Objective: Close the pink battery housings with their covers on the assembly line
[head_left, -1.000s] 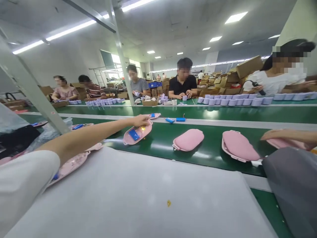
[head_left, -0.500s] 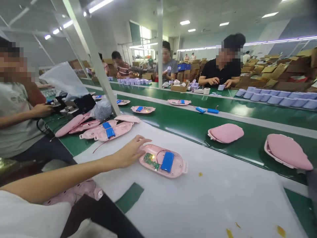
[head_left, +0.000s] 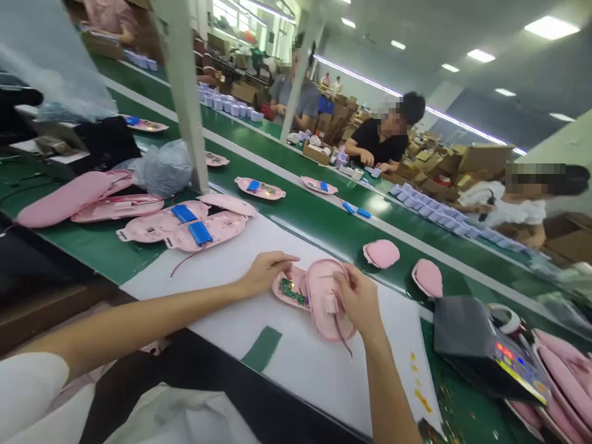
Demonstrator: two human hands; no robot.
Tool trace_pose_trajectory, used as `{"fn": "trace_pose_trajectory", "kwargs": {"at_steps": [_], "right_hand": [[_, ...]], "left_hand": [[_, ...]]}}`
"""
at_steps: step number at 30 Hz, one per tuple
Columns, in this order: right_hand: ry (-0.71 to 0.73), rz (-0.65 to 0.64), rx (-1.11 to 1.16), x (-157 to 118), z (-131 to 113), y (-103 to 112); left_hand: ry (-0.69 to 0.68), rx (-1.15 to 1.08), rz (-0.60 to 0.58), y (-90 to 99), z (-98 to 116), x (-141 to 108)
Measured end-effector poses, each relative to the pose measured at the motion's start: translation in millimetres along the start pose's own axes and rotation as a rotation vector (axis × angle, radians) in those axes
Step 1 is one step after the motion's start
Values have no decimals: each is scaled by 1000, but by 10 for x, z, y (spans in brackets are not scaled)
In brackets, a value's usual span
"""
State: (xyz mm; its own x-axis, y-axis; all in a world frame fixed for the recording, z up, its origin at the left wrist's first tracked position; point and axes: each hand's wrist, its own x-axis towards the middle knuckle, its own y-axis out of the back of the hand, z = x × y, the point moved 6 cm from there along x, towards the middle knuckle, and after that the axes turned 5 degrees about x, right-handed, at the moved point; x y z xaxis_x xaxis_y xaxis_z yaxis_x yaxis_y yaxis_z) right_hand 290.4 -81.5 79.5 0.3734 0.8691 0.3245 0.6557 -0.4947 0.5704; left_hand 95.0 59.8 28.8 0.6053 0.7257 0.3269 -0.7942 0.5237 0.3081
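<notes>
A pink shell with a green circuit board [head_left: 290,291] lies on the white sheet [head_left: 314,382]. My left hand [head_left: 269,271] rests at its left end, fingers stretched apart, holding nothing. In my right hand [head_left: 359,297] is a pink cover [head_left: 321,302], gripped at its upper right edge and tilted over the right part of the shell. A dark red wire [head_left: 341,336] hangs from the cover's inner side. The cover hides most of the shell's right part.
Open pink shells with blue batteries [head_left: 200,233] lie at the left, beside a metal post [head_left: 187,98]. A black device with red digits [head_left: 485,351] stands at the right. Closed pink shells [head_left: 382,253] sit on the green conveyor [head_left: 287,216]. People work across it.
The view has turned right, bringing the black device into sight. My right hand has come in, holding a pink cover over the shell. My left hand stays at the shell's left end.
</notes>
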Motion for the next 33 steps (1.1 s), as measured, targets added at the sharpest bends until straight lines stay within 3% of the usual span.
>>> {"fn": "trace_pose_trajectory", "kwargs": {"at_steps": [4,6,8,11,12,15,17,20,24,28,33], "right_hand": [[109,-367,-107,619,-329,-615],[113,-407,-96,800,-390,-790],[43,-258,-60,897,-354,-783],[-166,194,187,803,-166,-526],[-246,273,304,715,-91,-476],[-399,231,502,430,14,-457],[-382,269,520,243,-11,-385],[-306,431,592,-12,-89,-282],[-308,421,685,-231,-112,-408],[-288,560,625,-383,-31,-422],[-273,646,581,-429,-113,-400]], "left_hand": [[2,-97,178,123,-12,-53],[-90,25,280,193,36,-65],[-187,122,340,246,87,-75],[-295,85,297,267,137,-70],[-312,56,272,270,150,-67],[-293,4,276,300,176,-71],[-295,5,304,303,216,-91],[-319,80,367,271,283,-132],[-343,65,402,215,291,-143],[-343,66,329,227,247,-94],[-163,215,65,228,171,34]]}}
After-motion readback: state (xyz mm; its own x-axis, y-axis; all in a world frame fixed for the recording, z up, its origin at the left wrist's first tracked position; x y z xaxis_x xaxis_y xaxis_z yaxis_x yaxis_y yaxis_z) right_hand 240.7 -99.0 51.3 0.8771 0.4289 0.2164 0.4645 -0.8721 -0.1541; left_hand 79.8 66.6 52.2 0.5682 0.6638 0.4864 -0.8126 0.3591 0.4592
